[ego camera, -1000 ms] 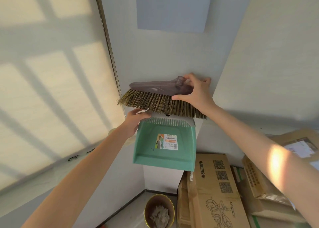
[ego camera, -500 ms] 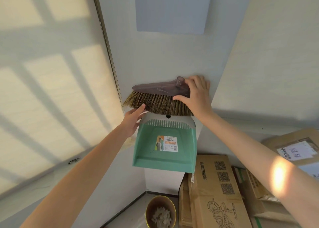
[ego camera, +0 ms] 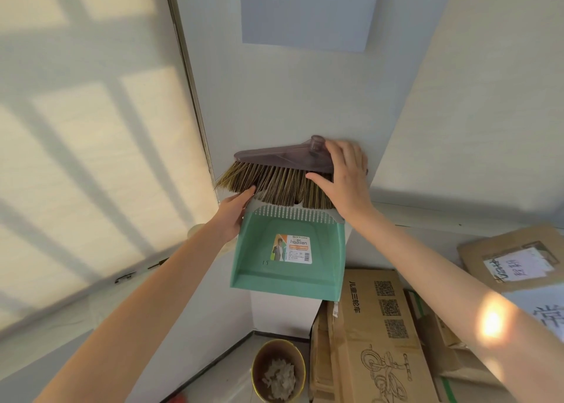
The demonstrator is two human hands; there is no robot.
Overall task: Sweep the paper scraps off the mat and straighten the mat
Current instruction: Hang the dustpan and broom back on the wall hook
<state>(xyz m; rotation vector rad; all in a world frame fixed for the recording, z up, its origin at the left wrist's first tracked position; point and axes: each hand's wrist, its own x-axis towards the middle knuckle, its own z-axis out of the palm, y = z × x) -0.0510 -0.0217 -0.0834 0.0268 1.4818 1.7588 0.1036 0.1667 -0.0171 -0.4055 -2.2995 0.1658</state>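
Observation:
A brush head [ego camera: 276,158] with a grey-purple plastic back and tan bristles is held up against the pale wall. My right hand [ego camera: 343,178] grips its right end, thumb across the bristles. Directly below hangs a green dustpan [ego camera: 293,276] with a product label, its combed top edge touching the bristle tips. My left hand [ego camera: 233,214] holds the dustpan's upper left corner. On the floor below stands a round bin [ego camera: 279,370] with white paper scraps [ego camera: 280,378] inside. No mat is in view.
Cardboard boxes [ego camera: 384,338] are stacked at the lower right, beside the bin. A sunlit window blind [ego camera: 85,158] fills the left. A pale blue panel [ego camera: 308,11] is fixed on the wall above the brush.
The brush has come down a little onto the dustpan's top edge, its bristles now overlapping it. My left hand has closed round the dustpan's corner.

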